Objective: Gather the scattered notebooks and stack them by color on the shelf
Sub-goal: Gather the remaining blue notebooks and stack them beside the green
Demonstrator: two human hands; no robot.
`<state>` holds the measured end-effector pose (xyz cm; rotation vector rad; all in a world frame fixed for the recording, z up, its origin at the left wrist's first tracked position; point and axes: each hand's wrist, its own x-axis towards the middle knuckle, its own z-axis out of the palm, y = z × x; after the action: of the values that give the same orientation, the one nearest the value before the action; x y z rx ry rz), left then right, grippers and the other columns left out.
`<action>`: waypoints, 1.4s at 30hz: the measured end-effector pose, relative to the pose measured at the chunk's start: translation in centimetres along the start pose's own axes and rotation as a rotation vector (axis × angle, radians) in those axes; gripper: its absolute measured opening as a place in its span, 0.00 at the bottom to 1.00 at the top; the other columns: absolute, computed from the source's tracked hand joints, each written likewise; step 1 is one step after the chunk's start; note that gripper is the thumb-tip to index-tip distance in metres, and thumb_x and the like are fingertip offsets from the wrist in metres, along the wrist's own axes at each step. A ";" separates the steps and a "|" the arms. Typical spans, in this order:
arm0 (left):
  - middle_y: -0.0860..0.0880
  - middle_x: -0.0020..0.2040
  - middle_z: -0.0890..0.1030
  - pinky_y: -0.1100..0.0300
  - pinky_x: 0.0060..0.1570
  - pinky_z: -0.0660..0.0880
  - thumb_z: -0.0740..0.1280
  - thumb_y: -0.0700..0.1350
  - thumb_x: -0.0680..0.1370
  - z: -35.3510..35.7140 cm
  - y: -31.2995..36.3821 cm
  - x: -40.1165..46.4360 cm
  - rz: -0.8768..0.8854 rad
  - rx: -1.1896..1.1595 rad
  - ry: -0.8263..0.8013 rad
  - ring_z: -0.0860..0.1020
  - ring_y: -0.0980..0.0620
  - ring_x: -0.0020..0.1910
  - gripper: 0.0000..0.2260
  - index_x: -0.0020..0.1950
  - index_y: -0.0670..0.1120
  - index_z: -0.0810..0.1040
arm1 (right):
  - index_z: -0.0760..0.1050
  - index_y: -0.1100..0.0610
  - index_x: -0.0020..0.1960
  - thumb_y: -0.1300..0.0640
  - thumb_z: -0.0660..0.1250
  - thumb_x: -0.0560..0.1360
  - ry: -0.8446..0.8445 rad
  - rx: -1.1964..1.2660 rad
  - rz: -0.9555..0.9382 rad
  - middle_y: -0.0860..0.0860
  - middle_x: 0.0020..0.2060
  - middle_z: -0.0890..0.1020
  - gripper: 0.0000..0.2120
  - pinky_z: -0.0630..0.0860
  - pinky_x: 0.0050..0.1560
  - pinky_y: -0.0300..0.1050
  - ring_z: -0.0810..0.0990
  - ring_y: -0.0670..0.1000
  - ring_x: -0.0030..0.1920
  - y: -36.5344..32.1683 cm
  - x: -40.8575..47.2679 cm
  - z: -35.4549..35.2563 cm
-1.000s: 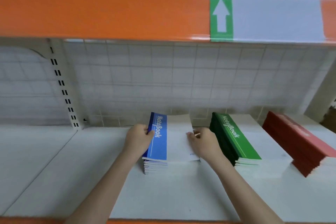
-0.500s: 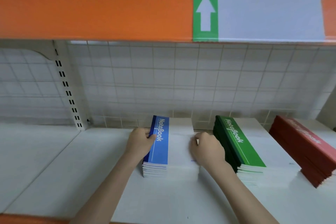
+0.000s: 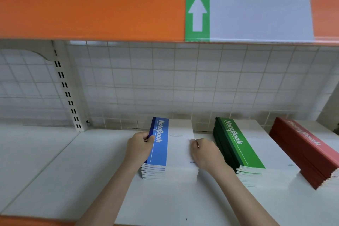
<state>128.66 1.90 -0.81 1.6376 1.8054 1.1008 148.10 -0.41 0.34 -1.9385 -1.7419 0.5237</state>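
Three stacks on the white shelf (image 3: 91,170), sorted by color: blue notebook stack (image 3: 159,152) center, green notebook stack (image 3: 240,152) just to its right, red notebook stack (image 3: 302,152) at far right, partly cut off by the frame edge. Both hands are on the blue one: left hand (image 3: 140,147) curled round its spine edge with the thumb on the top cover, right hand (image 3: 205,152) curled at the opposite, white edge, fingertips seemingly pinching the cover edge; can't tell how many copies it actually holds. Looks like the squaring-up step: top blue notebook seated, hands aligning the stack. Sorting appears near done from what's visible. Next move, my guess: release both sides without dragging the top cover, check edges sit flush, then look for any stray notebooks. No loose ones in view, but the floor and the areas beside the shelf are out of frame, so can't confirm. Right-hand fingers are mostly hidden behind the knuckles. White halves of the covers blow out against the shelf, edges hard to read. Items on the upper shelf (image 3: 91,13) are cropped and unidentifiable.
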 end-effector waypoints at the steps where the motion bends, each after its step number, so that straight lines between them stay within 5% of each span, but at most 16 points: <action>1: 0.53 0.24 0.70 0.68 0.22 0.59 0.62 0.43 0.79 0.1 -0.1 0.0 -0.007 -0.013 -0.003 0.66 0.58 0.21 0.15 0.33 0.40 0.71 | 0.63 0.55 0.32 0.48 0.49 0.82 -0.010 0.001 0.006 0.57 0.40 0.78 0.21 0.69 0.41 0.44 0.73 0.57 0.40 0.1 0.0 -0.1; 5: 0.46 0.28 0.69 0.61 0.28 0.60 0.59 0.43 0.80 0.1 -0.2 0.2 -0.030 -0.041 -0.009 0.65 0.51 0.28 0.15 0.34 0.42 0.67 | 0.64 0.55 0.34 0.45 0.48 0.81 -0.049 -0.048 0.022 0.55 0.40 0.76 0.22 0.69 0.42 0.45 0.73 0.58 0.41 0.2 0.0 -0.3; 8: 0.36 0.39 0.79 0.59 0.36 0.66 0.56 0.47 0.82 -0.5 -0.3 0.0 -0.079 -0.107 -0.065 0.73 0.48 0.36 0.17 0.41 0.36 0.73 | 0.74 0.58 0.50 0.45 0.48 0.81 -0.003 -0.114 0.012 0.58 0.51 0.79 0.21 0.71 0.46 0.46 0.77 0.60 0.49 -0.2 -0.1 -0.5; 13: 0.44 0.53 0.81 0.62 0.45 0.67 0.58 0.45 0.81 -2.3 -1.2 -0.5 -0.064 -0.069 0.006 0.75 0.51 0.46 0.11 0.54 0.43 0.78 | 0.69 0.58 0.66 0.48 0.53 0.81 0.184 -0.314 -0.108 0.56 0.62 0.73 0.20 0.72 0.52 0.47 0.70 0.58 0.62 -1.9 -0.2 -1.0; 17: 0.44 0.64 0.76 0.63 0.56 0.67 0.61 0.45 0.81 -4.9 -2.8 -1.1 -0.059 0.034 0.021 0.76 0.47 0.60 0.17 0.69 0.43 0.69 | 0.67 0.54 0.70 0.49 0.55 0.80 0.173 -0.279 -0.245 0.54 0.64 0.72 0.20 0.70 0.57 0.47 0.69 0.56 0.64 -4.3 -0.5 0.2; 23: 0.46 0.65 0.74 0.60 0.60 0.68 0.60 0.47 0.81 -9.6 -6.3 -2.9 -0.003 0.219 0.019 0.73 0.49 0.63 0.17 0.69 0.45 0.69 | 0.73 0.58 0.57 0.54 0.57 0.78 0.084 -0.133 -0.473 0.54 0.55 0.76 0.12 0.70 0.49 0.45 0.74 0.57 0.56 -9.9 -2.6 4.4; 30: 0.47 0.65 0.73 0.57 0.60 0.71 0.57 0.49 0.82 -17.8 -10.6 -5.3 -0.031 0.433 0.057 0.74 0.50 0.62 0.18 0.71 0.46 0.67 | 0.66 0.54 0.71 0.54 0.57 0.79 -0.089 -0.086 -0.635 0.51 0.66 0.71 0.20 0.68 0.64 0.44 0.71 0.54 0.65 -17.1 -5.2 10.3; 42: 0.47 0.67 0.71 0.60 0.56 0.72 0.56 0.47 0.82 -32.5 -19.0 -10.5 -0.141 0.580 0.144 0.76 0.49 0.58 0.18 0.71 0.46 0.66 | 0.66 0.52 0.71 0.52 0.57 0.79 -0.328 -0.063 -0.811 0.50 0.67 0.70 0.21 0.67 0.64 0.41 0.72 0.51 0.65 -30.4 -11.2 20.8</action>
<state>93.85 -15.79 0.77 1.7249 2.4573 0.6789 110.25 -7.28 0.74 -1.0466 -2.5519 0.4893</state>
